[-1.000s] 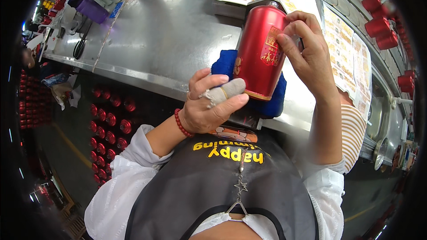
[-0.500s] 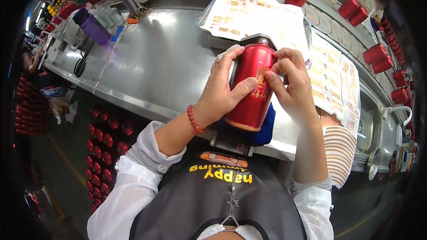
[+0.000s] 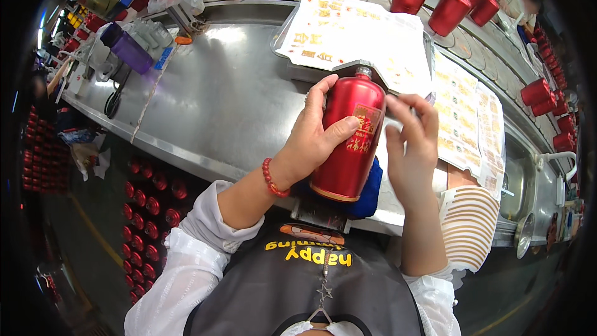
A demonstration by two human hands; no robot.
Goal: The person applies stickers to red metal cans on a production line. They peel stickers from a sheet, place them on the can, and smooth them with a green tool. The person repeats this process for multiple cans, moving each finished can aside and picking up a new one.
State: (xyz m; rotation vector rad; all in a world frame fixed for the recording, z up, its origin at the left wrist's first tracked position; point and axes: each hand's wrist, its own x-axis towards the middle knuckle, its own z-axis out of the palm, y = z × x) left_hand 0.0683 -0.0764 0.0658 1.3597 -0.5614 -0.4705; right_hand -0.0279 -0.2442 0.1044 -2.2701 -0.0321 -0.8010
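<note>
1 red bottle (image 3: 351, 155) rests over a blue cloth (image 3: 371, 188), probably for cushioning, with the left hand (image 3: 315, 130) clasping the bottle's left side, seemingly to steady it, the right hand (image 3: 413, 149) loosely spread (slightly blurred) just beside the bottle's right, and a label sheet (image 3: 360, 34) beyond the bottle.

Red bottle (image 3: 339, 168) with smooth, glossy metallic coat and shiny gold print (image 3: 365, 126), matt blue cloth (image 3: 370, 193) under it, shiny smooth metal bench (image 3: 230, 87), papery white sheets (image 3: 373, 34) at far side, translucent purple plastic flask (image 3: 132, 51) at left
</note>
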